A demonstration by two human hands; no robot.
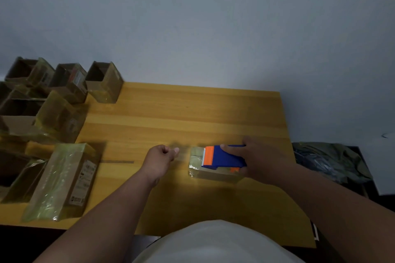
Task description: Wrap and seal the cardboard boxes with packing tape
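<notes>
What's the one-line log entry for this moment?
right hand: grips tape dispenser on small box | left hand: pinches pulled tape end | wrapped boxes: table's left

You see a white label with small print on the flat taped box [64, 179], more labels on the far boxes [74, 83], all too blurry to read

Table layout around the small box

The small box [210, 169] sits on the table [192, 113] near its right edge, with the tape dispenser [224, 157] on top of it. Left of the box is the left hand [159, 161]; farther left lies a wrapped box [64, 179], with open boxes [64, 83] behind it. Right of the box, off the table, lies a bag [329, 162]
</notes>
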